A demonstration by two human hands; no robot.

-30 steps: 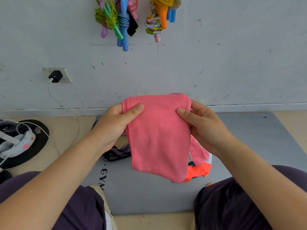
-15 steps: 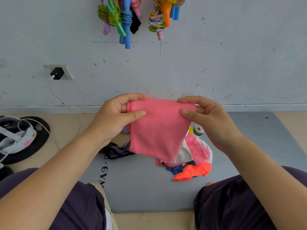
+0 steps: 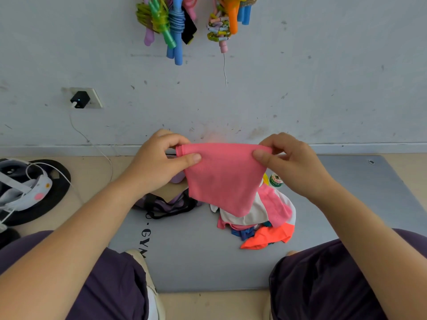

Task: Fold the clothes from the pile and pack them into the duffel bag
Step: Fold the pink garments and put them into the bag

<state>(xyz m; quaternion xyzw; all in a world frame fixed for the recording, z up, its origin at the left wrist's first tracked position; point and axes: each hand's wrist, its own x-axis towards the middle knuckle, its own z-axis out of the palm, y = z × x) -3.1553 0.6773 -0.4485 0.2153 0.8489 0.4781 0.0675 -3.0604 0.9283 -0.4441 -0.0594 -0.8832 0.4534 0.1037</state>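
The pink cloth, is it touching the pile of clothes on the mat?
Cannot tell. In the head view the pink cloth, held by both hands, hangs in front of the pile, its lower tip overlapping it.

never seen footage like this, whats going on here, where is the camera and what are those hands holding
There is no machine here: a person wears a camera on the head, looking forward and down at their own arms and knees. The left hand and the right hand each pinch a top corner of a pink garment, holding it up in the air. Below it, on a grey gym mat, lies a pile of clothes in pink, white, blue and orange. Left of the pile sits a purple duffel bag, partly hidden by the left arm. A small green-labelled bottle stands behind the pile. Skipping ropes hang on the wall.
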